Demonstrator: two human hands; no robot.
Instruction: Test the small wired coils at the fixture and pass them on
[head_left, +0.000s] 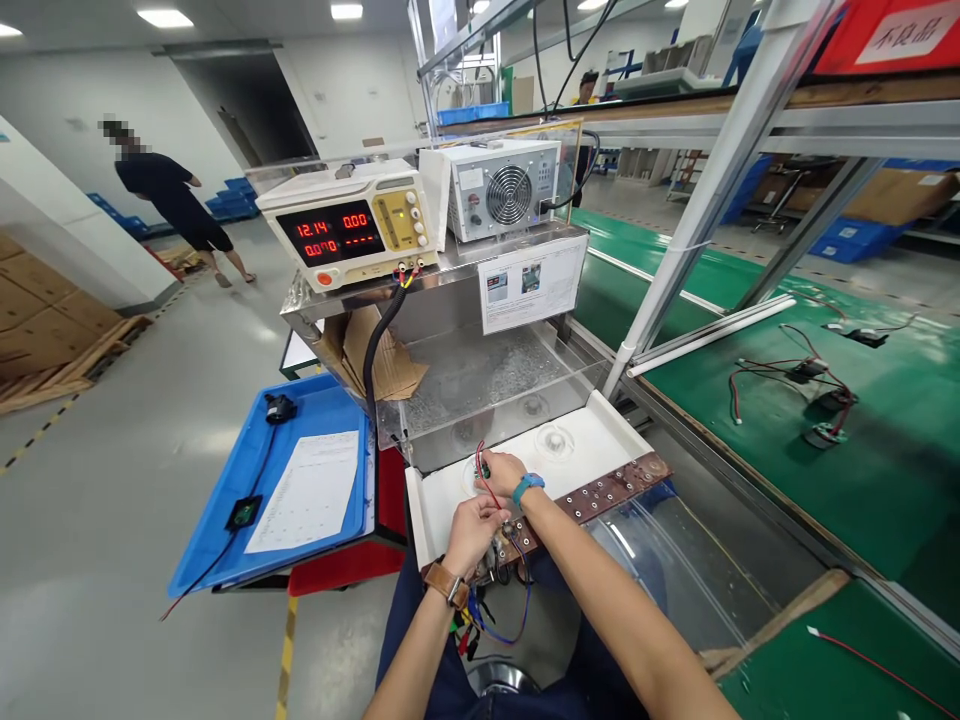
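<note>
Left hand point(472, 532) pinches red wire point(490, 489) (brown watchband point(445, 584)).

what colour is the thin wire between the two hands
The thin wire is red; the head view shows it best.

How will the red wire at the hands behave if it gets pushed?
The red wire looks thin and curves above the left hand, so it is probably floppy and would likely buckle. Its slimness suggests little weight. It runs close to a green part at the right hand, so pushing might nudge that; whether they join is unclear.
</note>
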